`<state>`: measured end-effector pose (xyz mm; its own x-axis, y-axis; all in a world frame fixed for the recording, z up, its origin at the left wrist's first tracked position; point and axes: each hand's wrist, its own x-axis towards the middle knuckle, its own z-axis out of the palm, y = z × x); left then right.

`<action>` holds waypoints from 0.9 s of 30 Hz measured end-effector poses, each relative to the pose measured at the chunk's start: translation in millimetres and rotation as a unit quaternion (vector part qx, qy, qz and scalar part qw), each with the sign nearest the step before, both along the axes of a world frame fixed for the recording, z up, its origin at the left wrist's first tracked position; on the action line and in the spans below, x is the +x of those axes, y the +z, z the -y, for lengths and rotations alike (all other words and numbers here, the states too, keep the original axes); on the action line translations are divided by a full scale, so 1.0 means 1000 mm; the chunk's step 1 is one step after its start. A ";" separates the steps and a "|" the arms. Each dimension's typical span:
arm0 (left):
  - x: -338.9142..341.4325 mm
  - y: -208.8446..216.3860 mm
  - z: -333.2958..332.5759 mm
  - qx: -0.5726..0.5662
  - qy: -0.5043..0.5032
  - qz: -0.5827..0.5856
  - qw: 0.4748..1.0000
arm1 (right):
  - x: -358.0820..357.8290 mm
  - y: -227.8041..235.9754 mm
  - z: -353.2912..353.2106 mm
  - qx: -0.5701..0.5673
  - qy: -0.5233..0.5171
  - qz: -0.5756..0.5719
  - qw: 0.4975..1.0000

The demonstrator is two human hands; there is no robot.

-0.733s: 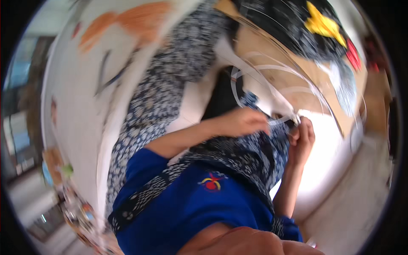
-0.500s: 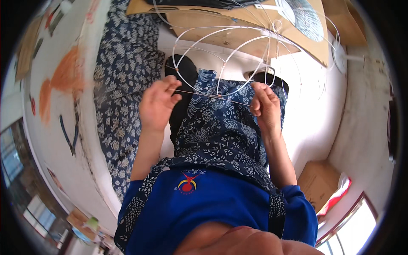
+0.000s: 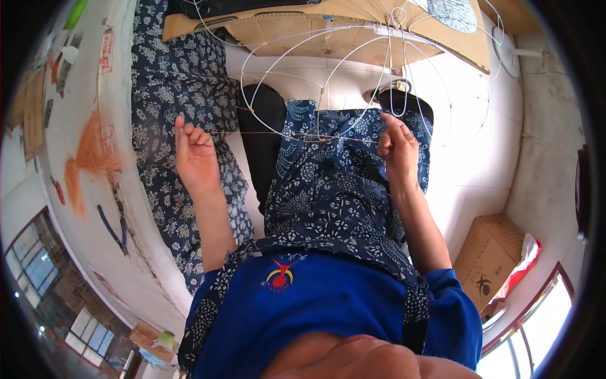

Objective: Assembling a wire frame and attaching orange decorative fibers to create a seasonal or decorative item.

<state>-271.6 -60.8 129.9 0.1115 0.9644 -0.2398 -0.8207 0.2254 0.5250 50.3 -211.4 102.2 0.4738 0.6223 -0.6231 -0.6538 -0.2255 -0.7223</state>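
A thin copper-coloured wire (image 3: pixel 252 132) runs nearly level across my lap, pulled taut between both hands. My left hand (image 3: pixel 199 161) has its fingers curled around one end, out to the left above the patterned cloth. My right hand (image 3: pixel 400 151) pinches the wire at the other side, thumb and forefinger together. Between them, the wire meets the lower curve of a white wire frame (image 3: pixel 344 58), made of several bent loops with small coppery bindings at the joints. The frame's far part lies over a cardboard box, with narrow loops near my right hand.
A cardboard box (image 3: pixel 278 39) stands ahead, with a round mesh piece (image 3: pixel 451 14) on it. To the left, a white table (image 3: pixel 113 278) bears copper-coloured strands (image 3: pixel 95 151) and dark-handled pliers (image 3: pixel 113 228). Another carton (image 3: pixel 489 256) sits at the right.
My left hand has moved left, away from the frame, with a longer stretch of wire showing beside it. My right hand stays close to the frame. The whole view has shifted slightly.
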 end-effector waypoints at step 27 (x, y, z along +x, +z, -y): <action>0.141 0.006 0.059 0.129 -0.410 -0.399 0.810 | -0.039 0.025 -0.030 0.043 0.152 -0.122 0.980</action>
<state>-130.8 -120.0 136.0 0.6487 0.6746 -0.3522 0.1718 0.3211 0.9313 10.8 -181.8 127.0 0.1018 0.7667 -0.6339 -0.7222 -0.3813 -0.5772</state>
